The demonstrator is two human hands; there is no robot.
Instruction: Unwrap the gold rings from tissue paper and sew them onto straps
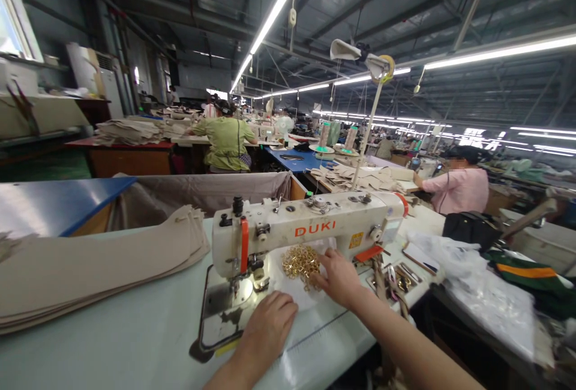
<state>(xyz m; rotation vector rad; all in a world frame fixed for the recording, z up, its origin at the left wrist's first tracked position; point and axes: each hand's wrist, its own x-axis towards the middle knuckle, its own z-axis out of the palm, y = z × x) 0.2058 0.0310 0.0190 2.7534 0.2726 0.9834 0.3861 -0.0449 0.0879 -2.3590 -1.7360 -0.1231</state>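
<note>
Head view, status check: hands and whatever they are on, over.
Left hand flat on the table by the sewing machine, holding nothing. Right hand fingers in the pile of gold rings. Stack of beige fabric pieces lies left, apart.

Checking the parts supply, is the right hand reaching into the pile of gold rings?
Yes, the right hand has its fingertips in the gold rings heaped under the sewing machine arm.
</note>
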